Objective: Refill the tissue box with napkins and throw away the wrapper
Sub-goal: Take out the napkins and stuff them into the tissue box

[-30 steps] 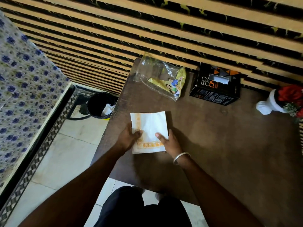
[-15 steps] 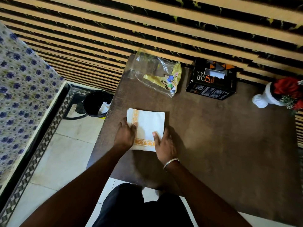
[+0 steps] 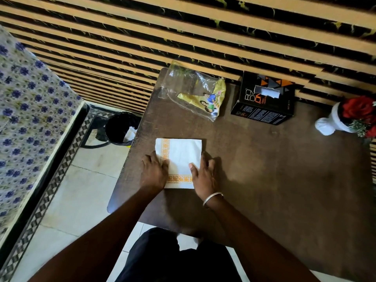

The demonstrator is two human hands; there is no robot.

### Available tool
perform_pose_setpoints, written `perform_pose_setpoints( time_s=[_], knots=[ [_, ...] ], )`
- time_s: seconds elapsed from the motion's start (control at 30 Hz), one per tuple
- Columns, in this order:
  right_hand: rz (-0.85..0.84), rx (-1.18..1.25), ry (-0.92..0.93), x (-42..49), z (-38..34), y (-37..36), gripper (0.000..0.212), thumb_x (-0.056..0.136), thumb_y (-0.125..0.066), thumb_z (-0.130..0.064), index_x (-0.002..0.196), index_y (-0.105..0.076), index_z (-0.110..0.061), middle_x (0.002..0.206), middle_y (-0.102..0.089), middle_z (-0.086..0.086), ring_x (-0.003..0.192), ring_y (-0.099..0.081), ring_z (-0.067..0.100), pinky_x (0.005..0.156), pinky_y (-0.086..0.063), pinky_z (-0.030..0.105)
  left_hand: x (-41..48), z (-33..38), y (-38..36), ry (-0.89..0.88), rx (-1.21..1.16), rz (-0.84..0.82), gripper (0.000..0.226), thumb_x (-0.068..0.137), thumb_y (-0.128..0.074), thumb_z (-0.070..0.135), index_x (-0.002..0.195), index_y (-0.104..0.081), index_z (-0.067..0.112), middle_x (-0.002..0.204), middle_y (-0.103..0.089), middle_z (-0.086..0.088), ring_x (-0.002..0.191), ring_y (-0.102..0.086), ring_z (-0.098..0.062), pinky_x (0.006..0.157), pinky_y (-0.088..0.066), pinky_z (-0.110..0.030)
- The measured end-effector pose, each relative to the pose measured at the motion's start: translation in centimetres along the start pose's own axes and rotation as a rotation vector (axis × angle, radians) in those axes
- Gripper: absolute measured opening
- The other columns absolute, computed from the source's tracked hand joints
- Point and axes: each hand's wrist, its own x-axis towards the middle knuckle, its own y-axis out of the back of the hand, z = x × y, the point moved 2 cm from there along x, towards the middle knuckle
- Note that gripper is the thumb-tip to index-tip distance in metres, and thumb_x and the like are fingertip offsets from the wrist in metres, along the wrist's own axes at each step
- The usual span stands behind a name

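A stack of white napkins with an orange patterned border lies flat on the brown table, near its left side. My left hand grips the stack's left edge, its fingers curled over the border. My right hand holds the right edge, thumb on top and fingers down the side. The clear plastic wrapper with a yellow printed label lies crumpled at the table's far left. To its right stands the black tissue box, a white tissue poking from its top slot.
A black waste bin with white paper in it stands on the tiled floor just left of the table. A white vase of red flowers sits at the far right. A bed with a blue-flowered cover fills the left. A slatted wall backs the table.
My right hand has slid from the stack's lower middle to its right edge. My left hand has settled onto the left edge. The napkins stay flat on the table.
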Motion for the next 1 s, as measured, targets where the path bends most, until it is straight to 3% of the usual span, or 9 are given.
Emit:
perform_pose_setpoints(
  time_s=[0.13,0.23,0.37,0.5,0.63,0.73,0.83,0.93,1.0],
  knots=[
    [-0.003,0.093,-0.056,0.5,0.3,0.3,0.067,0.099,-0.040,-0.052,0.155,-0.021,-0.020,0.157,-0.018,0.018,0.144,-0.027,0.036,0.115,-0.027,0.040,0.3,-0.7,0.1,-0.005,-0.002,0.033,0.072,0.094,-0.039,0.057,0.146,-0.031,0.007,0.135,-0.043,-0.025,0.122,-0.041,-0.042,0.100,-0.037,-0.050],
    [0.224,0.204,-0.110,1.7,0.9,3.3,0.063,0.096,-0.050,-0.047,0.151,-0.032,-0.021,0.153,-0.025,0.016,0.141,-0.031,0.035,0.113,-0.029,0.038,0.5,-0.4,1.1,0.071,-0.012,0.174,0.084,0.093,-0.033,0.064,0.151,-0.024,0.004,0.143,-0.037,-0.030,0.130,-0.037,-0.048,0.108,-0.032,-0.056],
    [0.509,-0.052,0.045,5.5,1.3,10.8,0.074,0.084,-0.068,-0.033,0.149,-0.034,-0.029,0.148,-0.030,0.015,0.133,-0.033,0.032,0.109,-0.033,0.041,0.4,1.5,2.2,0.006,-0.004,0.260,0.075,0.097,-0.044,0.051,0.153,-0.017,0.008,0.144,-0.034,-0.028,0.135,-0.031,-0.047,0.110,-0.025,-0.059],
    [0.484,-0.248,0.103,10.9,0.2,17.8,0.086,0.081,-0.072,-0.031,0.152,-0.024,-0.035,0.160,-0.012,0.017,0.147,-0.015,0.038,0.116,-0.025,0.050,0.6,3.9,1.6,-0.060,0.011,0.222,0.067,0.098,-0.043,0.049,0.153,-0.020,0.017,0.144,-0.036,-0.022,0.133,-0.035,-0.043,0.106,-0.029,-0.060],
    [0.499,-0.104,-0.004,14.4,0.1,21.9,0.098,0.078,-0.077,-0.035,0.155,-0.016,-0.032,0.163,-0.002,0.019,0.150,-0.003,0.041,0.120,-0.014,0.054,0.3,6.4,0.9,-0.253,-0.063,0.126,0.067,0.098,-0.043,0.050,0.154,-0.020,0.021,0.149,-0.037,-0.015,0.135,-0.040,-0.036,0.111,-0.031,-0.053],
    [0.495,0.166,-0.228,15.6,2.6,23.5,0.108,0.077,-0.078,-0.043,0.157,-0.008,-0.025,0.164,0.007,0.019,0.151,0.006,0.039,0.122,-0.007,0.055,0.8,9.9,0.6,-0.348,-0.202,0.004,0.070,0.098,-0.047,0.049,0.156,-0.020,0.021,0.159,-0.030,-0.007,0.145,-0.033,-0.026,0.115,-0.027,-0.036],
    [0.453,0.272,-0.315,15.7,5.9,23.8,0.115,0.078,-0.075,-0.049,0.157,0.004,-0.020,0.163,0.014,0.019,0.151,0.013,0.037,0.122,-0.001,0.055,1.5,15.0,0.3,-0.454,-0.283,-0.133,0.073,0.098,-0.044,0.053,0.157,-0.015,0.022,0.163,-0.021,-0.002,0.148,-0.025,-0.018,0.111,-0.018,-0.024],
    [0.421,0.345,-0.350,15.3,8.4,23.6,0.116,0.081,-0.071,-0.052,0.156,0.009,-0.014,0.163,0.014,0.019,0.151,0.014,0.035,0.123,-0.002,0.054,3.5,20.1,-0.7,-0.462,-0.330,-0.268,0.077,0.096,-0.042,0.059,0.157,-0.014,0.021,0.164,-0.018,-0.001,0.149,-0.021,-0.018,0.117,-0.014,-0.029],
    [0.378,0.407,-0.355,15.3,9.7,23.4,0.118,0.080,-0.071,-0.054,0.155,0.009,-0.012,0.164,0.010,0.018,0.152,0.005,0.035,0.123,-0.010,0.052,4.7,23.0,-1.5,-0.454,-0.360,-0.332,0.087,0.089,-0.041,0.073,0.156,-0.018,0.024,0.163,-0.024,0.000,0.148,-0.026,-0.019,0.122,-0.022,-0.046]
  ],
)
